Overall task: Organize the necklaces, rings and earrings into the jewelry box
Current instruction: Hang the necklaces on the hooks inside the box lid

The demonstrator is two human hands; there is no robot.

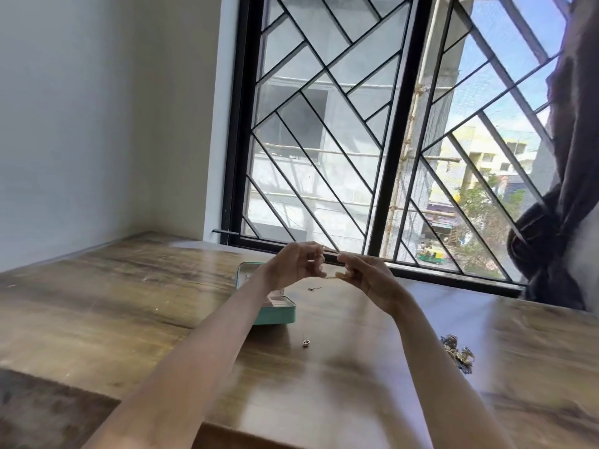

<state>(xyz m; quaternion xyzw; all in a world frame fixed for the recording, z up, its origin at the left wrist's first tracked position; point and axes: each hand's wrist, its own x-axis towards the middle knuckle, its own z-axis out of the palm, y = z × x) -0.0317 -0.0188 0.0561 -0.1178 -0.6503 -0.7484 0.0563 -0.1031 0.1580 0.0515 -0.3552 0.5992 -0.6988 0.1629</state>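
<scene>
A small teal jewelry box [275, 314] lies open on the wooden table, its lid [243, 270] flat behind it, partly hidden by my left forearm. My left hand [296, 265] and my right hand [366, 277] are raised above the table just beyond the box, fingertips close together, pinching a small pale gold piece of jewelry [337, 275] between them. A small ring [306, 343] rests on the table in front of the box. Another tiny dark piece [313, 289] lies right of the box. A tangled heap of jewelry [458, 353] sits at the right.
The wooden table [129, 303] runs up to a white wall on the left and a barred window [372, 140] at the back. A dark curtain [560, 205] hangs at the right edge, bunched near the table.
</scene>
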